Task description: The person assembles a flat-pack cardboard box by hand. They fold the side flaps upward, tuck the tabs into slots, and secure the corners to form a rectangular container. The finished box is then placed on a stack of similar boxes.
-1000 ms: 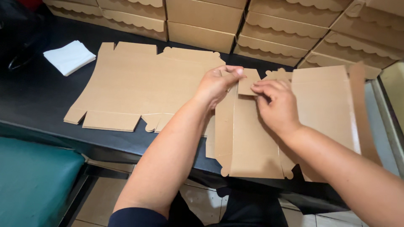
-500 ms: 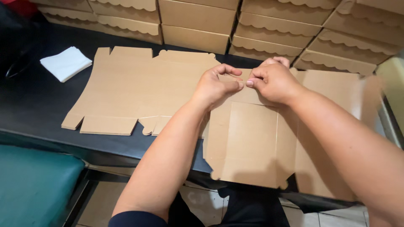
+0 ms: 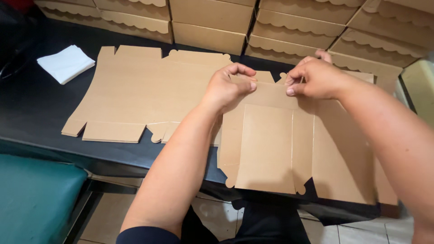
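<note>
My left hand [image 3: 228, 86] and right hand [image 3: 316, 77] pinch the far edge of the cardboard blank [image 3: 271, 144], which stretches toward me.

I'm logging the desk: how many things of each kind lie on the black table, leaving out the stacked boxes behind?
Flat cardboard sheets: 1
Cardboard box being folded, held by both hands: 1
White folded cloths: 1
Total: 3
</note>
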